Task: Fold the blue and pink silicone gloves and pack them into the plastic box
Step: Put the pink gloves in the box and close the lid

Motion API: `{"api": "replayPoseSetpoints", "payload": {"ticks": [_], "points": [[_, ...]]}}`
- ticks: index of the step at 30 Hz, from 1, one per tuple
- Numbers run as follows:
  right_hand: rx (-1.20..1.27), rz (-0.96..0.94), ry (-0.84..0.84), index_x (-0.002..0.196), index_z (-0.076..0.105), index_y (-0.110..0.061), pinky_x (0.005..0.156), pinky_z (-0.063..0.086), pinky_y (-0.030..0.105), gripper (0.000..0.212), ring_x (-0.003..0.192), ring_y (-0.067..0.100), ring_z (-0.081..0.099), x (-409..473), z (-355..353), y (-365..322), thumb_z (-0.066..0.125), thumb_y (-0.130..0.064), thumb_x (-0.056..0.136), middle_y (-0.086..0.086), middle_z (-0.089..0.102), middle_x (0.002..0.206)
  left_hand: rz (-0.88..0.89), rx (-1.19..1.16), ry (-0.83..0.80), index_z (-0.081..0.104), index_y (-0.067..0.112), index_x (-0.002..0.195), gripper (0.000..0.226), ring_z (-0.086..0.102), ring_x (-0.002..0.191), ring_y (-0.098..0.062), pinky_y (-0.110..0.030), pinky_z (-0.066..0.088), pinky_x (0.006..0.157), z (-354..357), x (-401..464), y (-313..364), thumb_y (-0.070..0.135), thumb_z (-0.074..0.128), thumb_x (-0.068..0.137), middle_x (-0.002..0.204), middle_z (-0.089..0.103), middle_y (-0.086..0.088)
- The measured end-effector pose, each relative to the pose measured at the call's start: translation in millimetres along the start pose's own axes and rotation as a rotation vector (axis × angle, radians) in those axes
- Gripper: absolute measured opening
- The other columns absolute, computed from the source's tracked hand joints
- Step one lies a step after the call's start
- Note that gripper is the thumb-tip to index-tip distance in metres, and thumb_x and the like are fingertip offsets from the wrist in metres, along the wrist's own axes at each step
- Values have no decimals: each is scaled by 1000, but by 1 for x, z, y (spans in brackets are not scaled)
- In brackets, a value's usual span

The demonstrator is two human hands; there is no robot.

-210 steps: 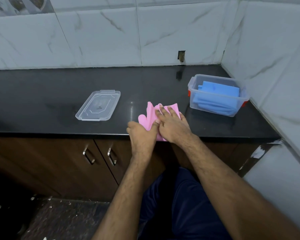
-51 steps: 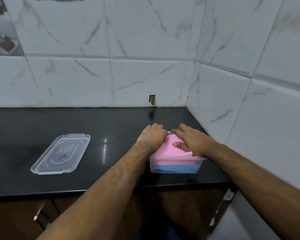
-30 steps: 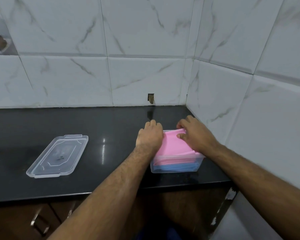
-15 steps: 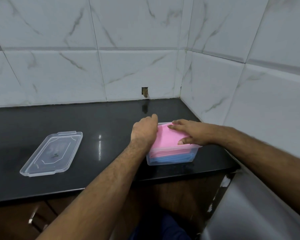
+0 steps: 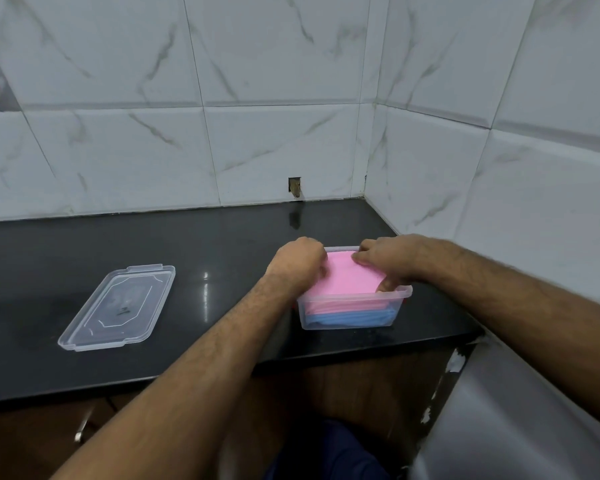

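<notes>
A clear plastic box (image 5: 352, 322) stands on the black counter near its right front corner. The folded blue glove (image 5: 350, 317) lies at the bottom, and the folded pink glove (image 5: 349, 278) lies on top of it, rising to the rim. My left hand (image 5: 297, 262) sits at the box's left edge with fingers curled down onto the pink glove. My right hand (image 5: 383, 259) presses on the pink glove's far right side, its thumb tucked inside the right wall.
The box's clear lid (image 5: 118, 306) lies flat on the black counter (image 5: 222, 244) to the left. White marble tile walls close the back and right side. Wooden cabinet doors with a metal handle (image 5: 82, 427) are below the counter edge.
Seven seconds ago the pink glove was being folded at the counter's front edge; now it lies in the box over the blue one. In the last second both hands shifted along its edges, pressing it down.
</notes>
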State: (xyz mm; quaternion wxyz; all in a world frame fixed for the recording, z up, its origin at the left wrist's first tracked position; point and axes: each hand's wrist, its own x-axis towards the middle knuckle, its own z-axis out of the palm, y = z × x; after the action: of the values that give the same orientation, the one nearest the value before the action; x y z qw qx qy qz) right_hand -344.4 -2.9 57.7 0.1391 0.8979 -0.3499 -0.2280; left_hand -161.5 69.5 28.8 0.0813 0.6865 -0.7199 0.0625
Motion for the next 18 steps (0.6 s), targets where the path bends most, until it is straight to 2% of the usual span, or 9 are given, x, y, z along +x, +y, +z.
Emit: {"api": "replayPoseSetpoints", "payload": {"ticks": [4,7,10,12,14,16,18], "points": [[55,-16,-25,147,43,-19,97,51,37,74,117,23,57,1,-2,2,76,-43,86,5,50,139,72,-56,-223,67,13,121,47,54,94,-20,-32,43,80,-12,1,-11,41,79,86,101,54,-1],[83,-15,-52,147,44,-20,95,50,35,72,112,22,57,2,-6,4,76,-42,87,4,53,133,141,-18,-282,64,12,125,51,53,105,-21,-34,46,92,-17,2,-17,40,80,85,110,51,-1],[79,3,-72,144,44,-19,82,48,31,68,103,18,55,3,-5,1,76,-40,88,3,49,134,165,-1,-291,61,14,131,55,50,107,-20,-37,47,99,-16,5,-19,36,80,85,120,52,-4],[92,23,-94,151,33,-17,78,42,30,74,95,15,51,4,-1,-2,72,-36,91,4,44,141,156,-4,-283,59,14,134,58,49,107,-18,-36,47,100,-15,6,-19,34,81,84,123,52,-5],[121,21,-91,158,20,-18,80,42,31,81,94,15,48,4,5,-3,68,-33,94,5,39,145,125,-70,-267,55,15,140,66,49,112,-18,-35,45,103,-13,4,-23,32,83,83,127,52,-4],[154,-2,-49,159,16,-18,86,47,31,83,100,17,49,1,9,-2,66,-33,95,8,35,147,67,-208,-261,50,15,144,70,50,120,-19,-35,43,108,-10,0,-27,34,82,85,132,50,-3],[224,-26,-15,159,18,-19,94,49,34,80,103,18,48,-2,12,2,65,-35,96,9,35,145,12,-311,-227,50,14,142,59,50,122,-19,-37,42,110,-3,-3,-26,34,74,92,135,47,-3]]}}
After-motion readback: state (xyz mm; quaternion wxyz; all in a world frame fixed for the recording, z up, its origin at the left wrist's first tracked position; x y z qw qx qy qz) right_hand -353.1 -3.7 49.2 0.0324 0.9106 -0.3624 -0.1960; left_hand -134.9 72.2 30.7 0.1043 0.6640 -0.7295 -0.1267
